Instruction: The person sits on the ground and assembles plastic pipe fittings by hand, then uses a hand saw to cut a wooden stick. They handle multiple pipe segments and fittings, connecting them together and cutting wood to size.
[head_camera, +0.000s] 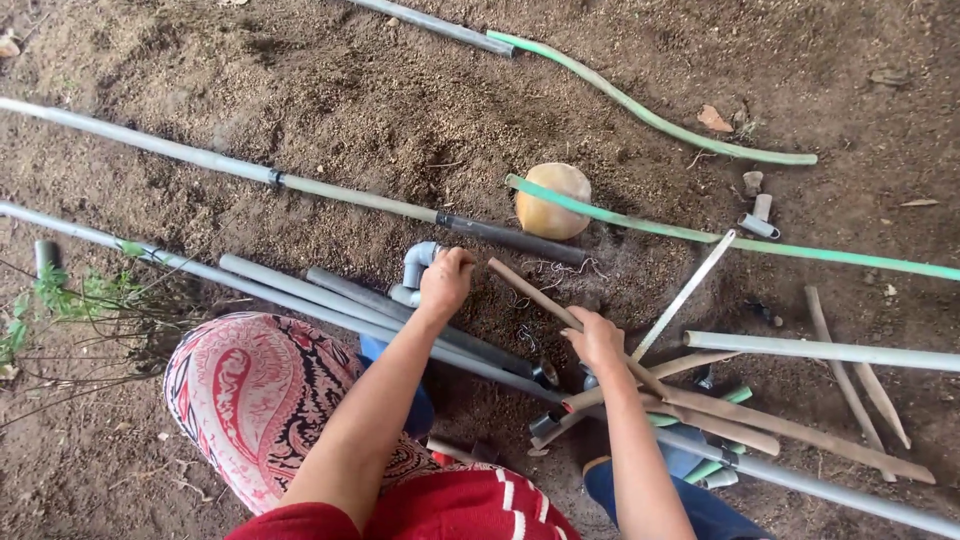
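Observation:
I crouch over bare soil with pipes spread in front of me. My left hand is closed around a grey plastic elbow fitting at the end of a grey pipe. My right hand rests closed on a long brownish pipe that lies slanted across a heap of pipe offcuts. Whether the fingers fully wrap that pipe is hard to see.
Long grey pipes run across the soil from the left. Green hoses curve at the back and right. A round tan stone sits behind the hands. A small plant grows at left. A patterned red cloth covers my knee.

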